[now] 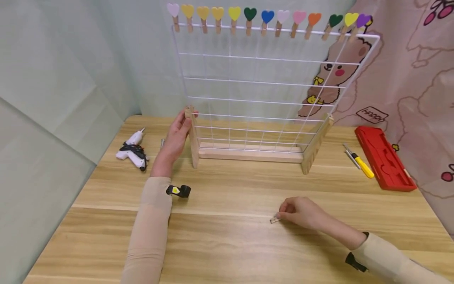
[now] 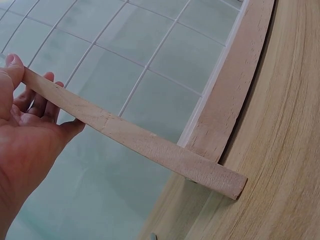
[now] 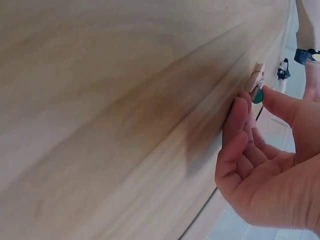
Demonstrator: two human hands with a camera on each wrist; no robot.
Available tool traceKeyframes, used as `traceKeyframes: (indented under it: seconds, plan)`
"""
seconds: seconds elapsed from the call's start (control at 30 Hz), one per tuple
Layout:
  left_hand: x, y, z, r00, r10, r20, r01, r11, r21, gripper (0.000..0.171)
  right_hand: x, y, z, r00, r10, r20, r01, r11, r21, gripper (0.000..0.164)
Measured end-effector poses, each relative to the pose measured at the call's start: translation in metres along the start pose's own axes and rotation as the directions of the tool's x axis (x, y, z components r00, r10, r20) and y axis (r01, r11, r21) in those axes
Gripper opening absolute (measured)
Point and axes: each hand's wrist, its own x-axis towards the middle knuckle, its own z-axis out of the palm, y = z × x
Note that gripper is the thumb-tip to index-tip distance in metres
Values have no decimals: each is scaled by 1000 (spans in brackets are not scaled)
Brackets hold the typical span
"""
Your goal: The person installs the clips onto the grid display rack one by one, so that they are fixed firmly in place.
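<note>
A white wire grid rack (image 1: 255, 83) stands upright in a wooden base (image 1: 248, 154). My left hand (image 1: 176, 136) grips the upper end of its left wooden side post (image 2: 125, 135), thumb on one face and fingers behind. Low over the table's front middle, my right hand (image 1: 301, 213) pinches a small wooden clothespin (image 3: 257, 75) between thumb and fingers. A bit of green shows at the clothespin's pinched end; the rest of that end is hidden by the fingertips. Heart-topped clothespins (image 1: 250, 15) in several colours are clipped in a row along the rack's top wire.
A white glue gun (image 1: 134, 150) with its black cord wound round it lies at the left. On the right are a yellow-handled screwdriver (image 1: 363, 166) and an open red case (image 1: 384, 159). A patterned pink cloth (image 1: 422, 79) hangs behind the table (image 1: 213, 244).
</note>
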Motion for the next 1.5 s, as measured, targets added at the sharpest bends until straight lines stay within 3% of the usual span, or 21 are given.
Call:
traceKeyframes:
  seconds: [0.23, 0.47, 0.7, 0.87, 0.97, 1.1, 1.2, 1.27, 1.3, 1.37, 1.4, 1.43, 1.5]
  plan:
    - [-1, 1, 1, 1000, -8, -5, 8, 1000, 5, 52, 4, 2, 2, 995, -89, 49, 81, 985, 150, 24]
    - [0, 1, 1, 1000, 3, -4, -3, 1000, -5, 52, 4, 7, -3, 984, -169, 60, 155, 970, 189, 15]
    - [-3, 2, -1, 1000, 11, -4, -11, 1000, -8, 52, 7, 7, -29, 952, -291, -96, 302, 942, 145, 10]
    - [-3, 2, -1, 1000, 7, 6, -7, 1000, 13, 52, 5, 4, -67, 936, -269, -227, 311, 935, 172, 11]
    - [-2, 2, 0, 1000, 8, 10, -8, 1000, 15, 52, 3, 0, -95, 896, -287, -339, 356, 920, 162, 11]
    - [-2, -1, 0, 1000, 2, 11, -2, 1000, 2, 53, -3, -9, -138, 831, -288, -477, 362, 930, 69, 14]
    - [-3, -2, 0, 1000, -3, 14, 3, 1000, -7, 53, -10, -17, -171, 804, -231, -547, 328, 941, 85, 18]
    - [-3, -2, 0, 1000, -2, 16, 2, 1000, -6, 53, -14, -24, -191, 773, -181, -608, 327, 935, 136, 21]
    - [-3, -2, 0, 1000, 3, 15, -3, 1000, -4, 53, -15, -28, -201, 749, -161, -642, 343, 924, 169, 22]
    - [-2, -2, 0, 1000, 11, 11, -11, 1000, -1, 54, -15, -37, -221, 681, -111, -724, 391, 891, 231, 26]
    - [-2, -1, 0, 1000, 14, 11, -14, 1000, 1, 54, -15, -41, -230, 641, -91, -762, 416, 876, 245, 28]
    - [-1, -1, 0, 1000, 16, 11, -16, 1000, 3, 55, -13, -45, -239, 601, -68, -796, 469, 837, 283, 30]
    - [-1, -1, -1, 1000, 17, 10, -17, 1000, 7, 54, -11, -51, -256, 519, -7, -854, 525, 791, 313, 33]
